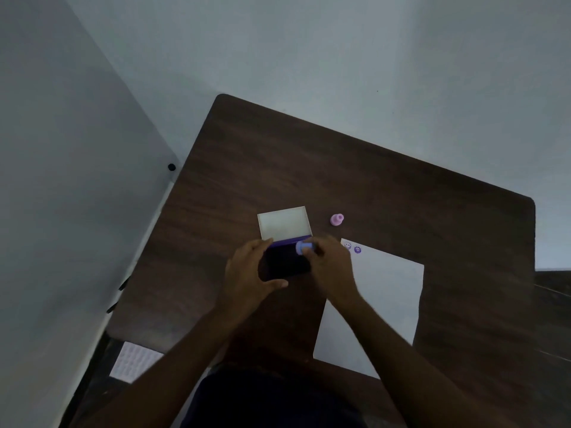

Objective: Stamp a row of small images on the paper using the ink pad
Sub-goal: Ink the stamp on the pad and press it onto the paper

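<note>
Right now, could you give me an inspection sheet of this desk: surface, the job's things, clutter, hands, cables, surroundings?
Surface: dark wood table, dimly lit.
Job's things: ink pad open, pale lid tipped back; paper to its right with two purple prints at its far corner; blue stamp at the pad's far right edge.
Clutter: pink stamp standing beyond the paper.
Hands: left hand holds the pad; right hand pinches the blue stamp.
Cables: nothing seen.
Surroundings: grey walls; white dotted sheet low at left.
</note>
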Motion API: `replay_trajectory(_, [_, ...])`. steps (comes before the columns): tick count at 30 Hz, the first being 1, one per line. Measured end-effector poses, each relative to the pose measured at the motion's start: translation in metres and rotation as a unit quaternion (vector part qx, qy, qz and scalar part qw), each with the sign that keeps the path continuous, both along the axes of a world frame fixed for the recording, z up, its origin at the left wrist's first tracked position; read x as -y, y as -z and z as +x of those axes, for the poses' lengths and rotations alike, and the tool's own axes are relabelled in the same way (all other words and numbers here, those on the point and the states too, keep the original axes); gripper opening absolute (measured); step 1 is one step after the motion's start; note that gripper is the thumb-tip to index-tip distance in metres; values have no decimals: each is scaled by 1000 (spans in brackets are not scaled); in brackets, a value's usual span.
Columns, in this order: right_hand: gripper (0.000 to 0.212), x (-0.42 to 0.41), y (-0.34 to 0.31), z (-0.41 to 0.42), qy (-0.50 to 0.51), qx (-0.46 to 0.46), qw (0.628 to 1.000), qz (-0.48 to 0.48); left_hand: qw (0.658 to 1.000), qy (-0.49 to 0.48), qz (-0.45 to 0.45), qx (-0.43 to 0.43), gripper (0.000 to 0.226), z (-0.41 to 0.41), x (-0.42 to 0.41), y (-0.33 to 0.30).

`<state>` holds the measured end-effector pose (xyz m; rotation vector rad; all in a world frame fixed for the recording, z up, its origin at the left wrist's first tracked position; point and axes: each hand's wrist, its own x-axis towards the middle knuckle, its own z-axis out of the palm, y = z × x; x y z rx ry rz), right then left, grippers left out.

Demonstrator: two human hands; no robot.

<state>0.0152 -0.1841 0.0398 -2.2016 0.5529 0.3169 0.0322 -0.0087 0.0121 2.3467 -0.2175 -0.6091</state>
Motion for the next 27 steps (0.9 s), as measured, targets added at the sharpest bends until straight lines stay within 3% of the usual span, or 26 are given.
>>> replay_trajectory(2, [29, -5, 14, 8, -140, -55, 987, -60, 999, 23, 42, 1, 97, -2, -2, 16])
replay_trajectory(4, [44, -12, 29, 11, -258, -152, 947, -119, 998, 31, 52, 15, 99, -2, -1, 28])
replay_trajectory(8, [47, -21, 50, 0, -271, -108, 946, -142, 993, 54, 81, 66, 97, 2, 7, 40])
replay_trajectory(10, [56, -27, 53, -5, -295, -139, 934, -145, 988, 66, 97, 104, 93, 3, 9, 42])
replay_trajectory(16, [65, -37, 57, -7, -212, -196, 956, -58, 986, 78, 127, 71, 86, 7, 18, 50])
replay_trajectory(19, [55, -37, 56, -5, -201, -170, 961, -85, 984, 81, 123, 104, 84, 4, 14, 51])
replay_trajectory(21, [63, -39, 56, -7, -230, -198, 949, -79, 983, 81, 115, 117, 83, 3, 12, 50])
replay_trajectory(25, [34, -47, 44, 2, -144, -101, 977, -117, 982, 72, 122, 124, 81, 4, 11, 46])
replay_trajectory(27, [33, -48, 41, 2, -140, -97, 979, -110, 983, 67, 115, 125, 79, 4, 11, 44])
